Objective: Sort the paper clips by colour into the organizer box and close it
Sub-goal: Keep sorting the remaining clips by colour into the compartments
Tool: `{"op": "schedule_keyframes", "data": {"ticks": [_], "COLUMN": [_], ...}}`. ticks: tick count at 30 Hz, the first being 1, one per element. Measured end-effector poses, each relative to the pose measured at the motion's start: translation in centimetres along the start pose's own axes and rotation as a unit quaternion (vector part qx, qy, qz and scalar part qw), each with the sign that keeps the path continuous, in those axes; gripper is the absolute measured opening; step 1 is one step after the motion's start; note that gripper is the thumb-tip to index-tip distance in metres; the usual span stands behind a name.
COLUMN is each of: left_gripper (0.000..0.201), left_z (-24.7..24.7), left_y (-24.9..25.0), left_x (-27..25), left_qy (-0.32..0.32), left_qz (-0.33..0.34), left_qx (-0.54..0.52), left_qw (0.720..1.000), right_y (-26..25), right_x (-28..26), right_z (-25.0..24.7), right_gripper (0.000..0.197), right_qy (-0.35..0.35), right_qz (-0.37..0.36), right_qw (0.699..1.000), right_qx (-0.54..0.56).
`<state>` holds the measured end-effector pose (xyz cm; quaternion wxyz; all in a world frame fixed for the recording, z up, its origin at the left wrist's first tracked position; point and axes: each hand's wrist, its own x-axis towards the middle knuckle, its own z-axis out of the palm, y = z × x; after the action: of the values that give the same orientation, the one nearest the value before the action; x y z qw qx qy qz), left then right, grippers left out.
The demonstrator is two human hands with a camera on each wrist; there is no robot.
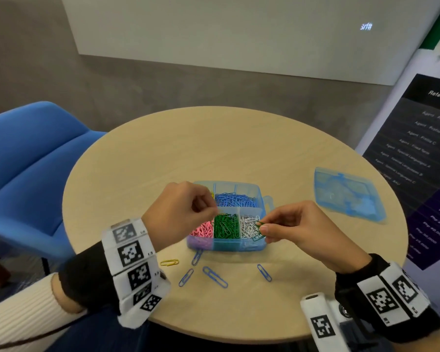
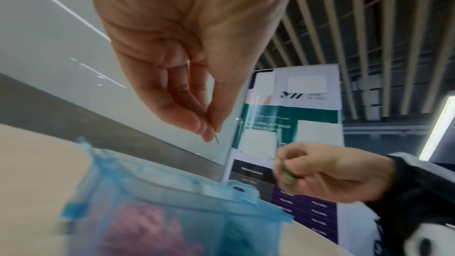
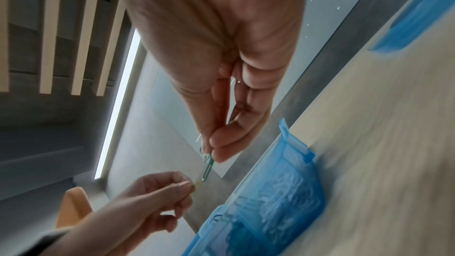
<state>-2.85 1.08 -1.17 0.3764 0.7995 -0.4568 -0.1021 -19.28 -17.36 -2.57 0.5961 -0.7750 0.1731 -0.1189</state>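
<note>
- four blue wire clips (image 1: 215,276) and one yellow clip (image 1: 169,262) lie loose on the round pale woodgrain table (image 1: 239,148), at 6 o'clock of the box.
- translucent blue plastic organizer box (image 1: 239,246), open; pink, green, white and blue clips sit in separate compartments.
- left hand (image 1: 181,214) pinches a thin yellowish clip (image 3: 197,184) above the box.
- right hand (image 1: 300,229) pinches green clips (image 1: 258,231) over the white compartment.
- lid (image 1: 348,194) lies at 3 o'clock, well apart.
- banner (image 1: 429,138) reads "referral's".

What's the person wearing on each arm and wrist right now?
Hands are bare. The left arm has a cream ribbed sleeve, then a black cuff and a white band of black square tag markers. The right wrist has a black cuff, a similar marker band and a camera unit.
</note>
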Motion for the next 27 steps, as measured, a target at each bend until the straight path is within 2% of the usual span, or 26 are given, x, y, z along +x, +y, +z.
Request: {"op": "schedule_keyframes", "data": {"ticks": [5,10,13,19,27], "left_gripper": [0.009,0.010,0.012,0.014,0.008], "left_z": [-1.3,-1.8,-1.8,-0.8,-1.6], "left_y": [-2.2,-3.7,-3.9,-1.5,-1.6], "left_x": [2.9,4.8,5.1,3.2,0.8], "left_qy": [-0.011,-0.013,0.000,-0.010,-0.033], "left_qz": [-0.102,-0.137,-0.120,-0.022,-0.009], "left_qx": [-0.081,-0.073,-0.022,0.041,0.112], "left_qw": [0.991,0.988,0.993,0.999,0.993], "right_y": [0.2,0.6,0.8,1.1,0.1], "right_x": [-0.1,-0.1,0.0,0.2,1.6], "right_z": [-0.6,-1.1,-1.2,-0.8,0.8], "right_gripper": [0.011,0.012,0.011,0.012,0.013], "right_qy": [-0.004,-0.002,0.006,0.031,0.027], "right_qz": [0.010,0.027,0.029,0.037,0.013], "right_qw": [0.999,0.999,0.998,0.994,0.995], "right_qx": [0.033,0.047,0.054,0.096,0.092]}}
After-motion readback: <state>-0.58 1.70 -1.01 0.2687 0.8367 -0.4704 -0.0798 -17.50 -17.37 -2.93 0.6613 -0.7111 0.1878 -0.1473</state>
